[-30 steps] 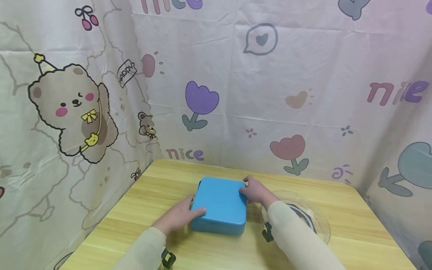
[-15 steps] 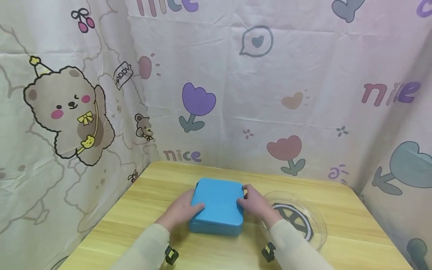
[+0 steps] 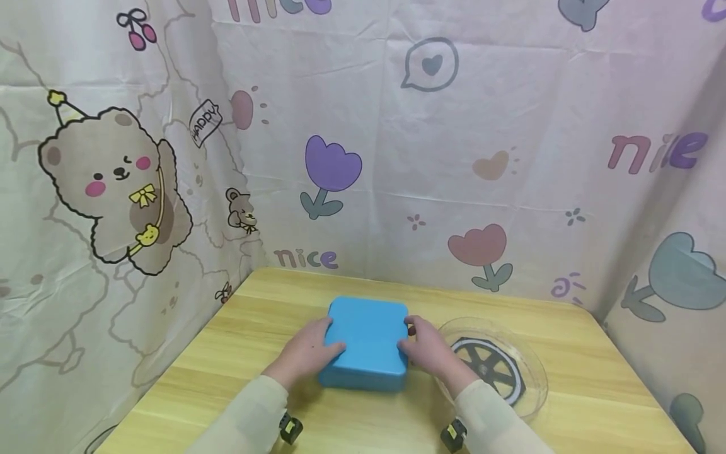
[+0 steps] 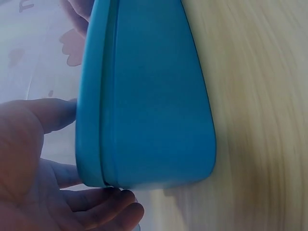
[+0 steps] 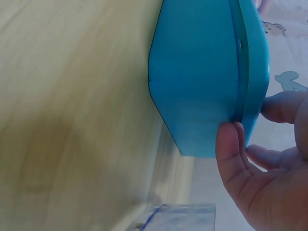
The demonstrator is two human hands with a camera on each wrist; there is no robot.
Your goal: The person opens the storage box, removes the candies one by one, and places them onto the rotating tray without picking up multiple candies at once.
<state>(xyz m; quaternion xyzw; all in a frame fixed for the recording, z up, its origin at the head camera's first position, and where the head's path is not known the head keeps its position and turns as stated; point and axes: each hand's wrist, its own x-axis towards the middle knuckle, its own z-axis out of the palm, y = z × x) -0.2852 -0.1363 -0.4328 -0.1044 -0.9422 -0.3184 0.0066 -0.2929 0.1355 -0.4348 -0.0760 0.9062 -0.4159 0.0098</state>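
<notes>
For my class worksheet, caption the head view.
Left hand and right hand grip a blue box beside a clear dish.

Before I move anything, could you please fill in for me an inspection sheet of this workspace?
Surface: wood-grain table, pale yellow.
Job's things: blue box, between the two hands; it looks closed.
Clutter: clear round dish to the right of the box, partly behind the right forearm; a dark spoked wheel shape shows within its outline.
Hands: left hand and right hand grip the box from opposite sides, thumbs at the top.
Cables: a thin dark line curves by the table's left edge; cannot tell whether it is a cable.
Surroundings: patterned cloth behind and at both sides.
</notes>
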